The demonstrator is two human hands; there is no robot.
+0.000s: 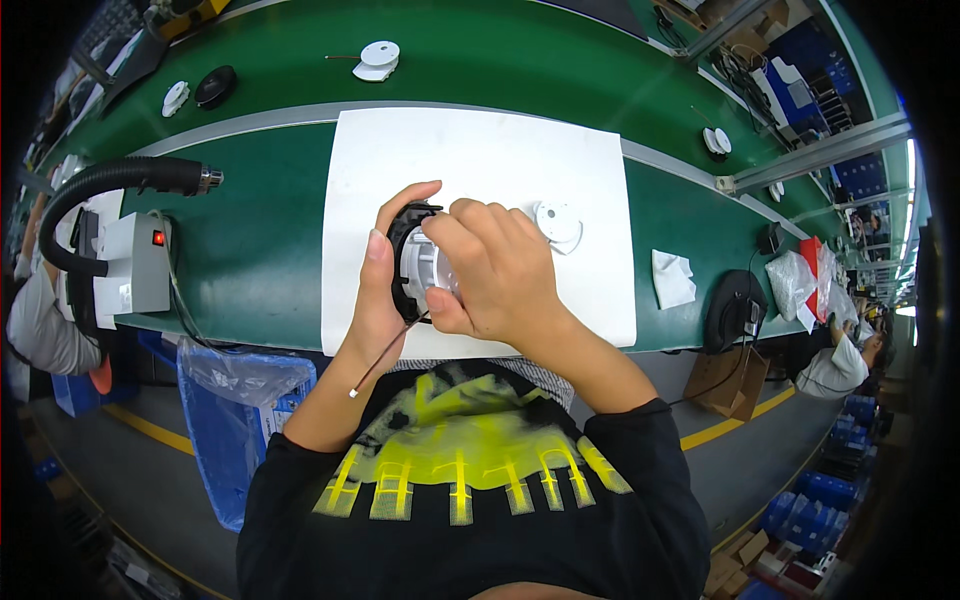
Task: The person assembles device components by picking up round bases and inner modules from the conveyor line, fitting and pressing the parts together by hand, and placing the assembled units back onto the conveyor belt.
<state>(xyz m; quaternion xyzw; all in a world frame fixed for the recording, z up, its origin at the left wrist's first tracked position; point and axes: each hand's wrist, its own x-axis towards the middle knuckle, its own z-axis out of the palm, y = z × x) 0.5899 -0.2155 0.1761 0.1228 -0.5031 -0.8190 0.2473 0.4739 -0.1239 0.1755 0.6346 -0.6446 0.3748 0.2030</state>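
Observation:
Over the white sheet, my left hand cups a black ring-shaped housing, thumb and fingers around its outer side. My right hand closes on a translucent white round plastic part, which sits against the open side of the black housing. Part of that joint is hidden behind my right fingers. A thin dark cable with a small white connector hangs from the pieces below my left palm. Just beyond my right hand, a white disc-shaped part lies on the sheet.
A grey box with a black flexible hose stands left. White discs and a black round part rest on the far green belt. Right are a white cloth and black pouch. A blue bin stands below; people sit at both sides.

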